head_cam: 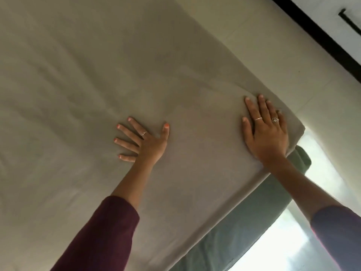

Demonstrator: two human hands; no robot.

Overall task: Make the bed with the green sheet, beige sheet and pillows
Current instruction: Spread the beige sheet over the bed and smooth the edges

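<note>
Head cam: beige sheet [97, 85] covers the bed w/ green sheet [244, 218] showing under it at 5 o'clock, left hand [145, 140] & right hand [266, 130] spread flat pressing out wrinkles; pillows unseen, prob. still to do.

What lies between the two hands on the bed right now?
In the head view, only smooth beige sheet lies between the left hand and the right hand; both press flat on it, nothing else there.
</note>
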